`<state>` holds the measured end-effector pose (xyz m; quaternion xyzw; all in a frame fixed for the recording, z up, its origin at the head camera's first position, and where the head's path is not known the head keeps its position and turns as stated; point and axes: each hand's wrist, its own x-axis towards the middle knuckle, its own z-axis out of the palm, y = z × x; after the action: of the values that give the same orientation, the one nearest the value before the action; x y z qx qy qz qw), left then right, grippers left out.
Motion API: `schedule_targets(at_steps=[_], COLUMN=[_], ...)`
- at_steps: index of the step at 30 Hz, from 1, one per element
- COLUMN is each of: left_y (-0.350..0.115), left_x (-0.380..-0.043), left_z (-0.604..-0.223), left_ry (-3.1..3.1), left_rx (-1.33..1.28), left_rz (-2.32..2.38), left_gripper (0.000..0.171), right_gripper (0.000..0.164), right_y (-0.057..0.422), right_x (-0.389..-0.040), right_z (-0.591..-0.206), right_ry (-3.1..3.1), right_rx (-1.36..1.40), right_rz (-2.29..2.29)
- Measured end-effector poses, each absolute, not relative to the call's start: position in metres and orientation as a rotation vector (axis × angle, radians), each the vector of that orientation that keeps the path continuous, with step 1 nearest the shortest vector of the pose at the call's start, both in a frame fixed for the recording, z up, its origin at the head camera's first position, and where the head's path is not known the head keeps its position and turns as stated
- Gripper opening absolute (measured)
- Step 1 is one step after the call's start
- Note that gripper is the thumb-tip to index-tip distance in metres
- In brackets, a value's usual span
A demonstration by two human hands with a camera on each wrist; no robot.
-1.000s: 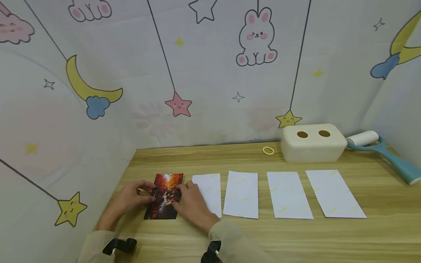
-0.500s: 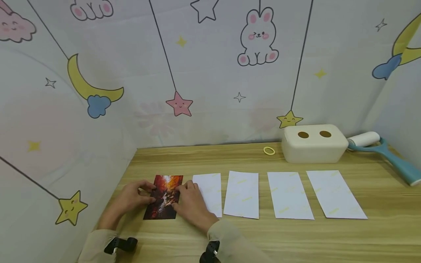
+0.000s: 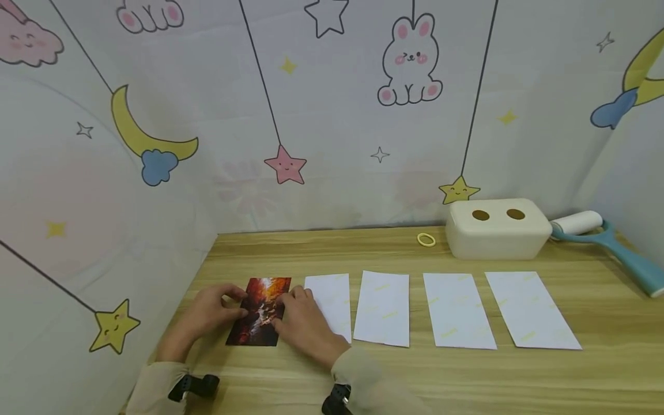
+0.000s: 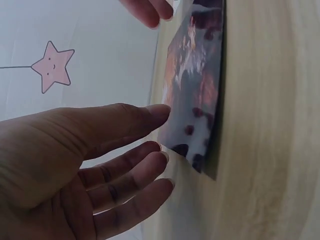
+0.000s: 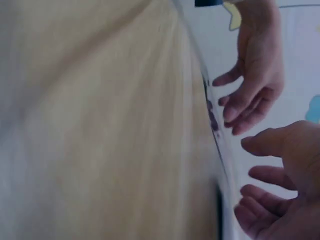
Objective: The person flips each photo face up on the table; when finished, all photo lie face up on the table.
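Note:
A picture card [image 3: 263,308] with a red, orange and dark print lies at the left of the wooden table. At its left edge is my left hand [image 3: 210,311], thumb and fingertips touching the side. My right hand [image 3: 306,328] rests along the opposite edge, its fingertips there. In the left wrist view, the card [image 4: 192,85] casts a shadow beneath its near edge, and the thumb tip of the left hand [image 4: 65,155] meets its side. The right wrist view shows the fingers of the right hand [image 5: 295,185] spread and loosely bent, facing the left hand [image 5: 262,65].
Several white cards stand in a row rightward: the nearest card [image 3: 330,300] is partly behind the right hand, and the farthest card [image 3: 532,310] is at the right. Behind are a yellow ring [image 3: 426,240], a cream box [image 3: 498,236] with two holes, and a blue-handled lint roller [image 3: 617,245].
The card's far edge has shifted very slightly toward the person. Both hands stay at its sides, and the head view has moved a little.

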<state>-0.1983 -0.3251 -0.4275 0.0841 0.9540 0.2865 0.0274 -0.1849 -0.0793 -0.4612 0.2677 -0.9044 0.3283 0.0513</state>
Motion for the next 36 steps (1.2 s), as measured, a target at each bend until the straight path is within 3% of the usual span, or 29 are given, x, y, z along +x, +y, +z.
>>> schedule_targets(at_steps=[9, 24, 36], left_y=[-0.294, -0.234, -0.203], left_x=[-0.196, -0.198, -0.197], left_z=[-0.416, -0.420, -0.421], left_ry=[2.962, 2.827, 2.721], left_rx=[0.370, 0.865, 0.889], left_rz=[0.954, 0.876, 0.687], left_gripper=[0.030, 0.054, 0.072], right_gripper=[0.035, 0.036, 0.033], right_y=[-0.040, 0.020, 0.042], right_x=[-0.192, -0.197, -0.207], right_z=[-0.442, -0.439, -0.445], right_ry=[-2.720, -2.672, -2.658], right_rx=[0.759, 0.685, 0.567], right_rz=[1.205, 1.222, 1.250])
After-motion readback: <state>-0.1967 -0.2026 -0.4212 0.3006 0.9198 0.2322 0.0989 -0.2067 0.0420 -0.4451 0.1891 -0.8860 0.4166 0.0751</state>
